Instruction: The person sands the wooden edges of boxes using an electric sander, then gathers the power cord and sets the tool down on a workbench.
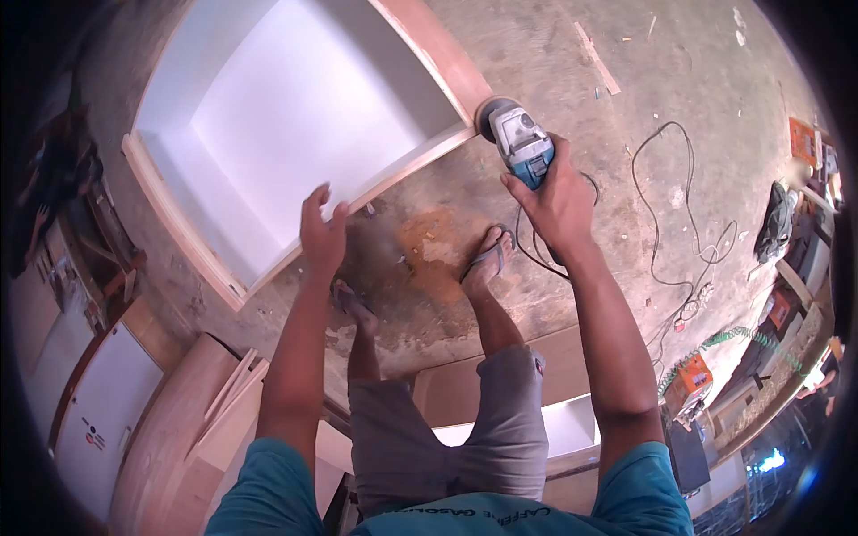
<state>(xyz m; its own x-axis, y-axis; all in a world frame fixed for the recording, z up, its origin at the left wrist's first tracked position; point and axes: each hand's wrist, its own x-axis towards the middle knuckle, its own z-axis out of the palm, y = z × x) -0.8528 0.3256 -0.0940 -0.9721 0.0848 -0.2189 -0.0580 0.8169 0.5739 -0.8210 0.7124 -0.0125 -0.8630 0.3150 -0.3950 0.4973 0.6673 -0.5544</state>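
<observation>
My right hand [559, 201] is wrapped round the blue and grey body of an angle grinder [520, 141]. The grinder's round disc [490, 116] is at the corner of a wooden cabinet [447, 62] with a white inside; whether it touches the wood I cannot tell. My left hand [323, 234] is held by the cabinet's near edge [384, 183], its fingers apart and holding nothing. A dark cord runs from below the grinder.
A cable [657, 205] loops over the concrete floor [617, 134] at the right. Sawdust [431, 239] lies near my feet. Wooden panels [179, 429] stand at the lower left, an orange box [693, 380] at the lower right. Other people are at both sides.
</observation>
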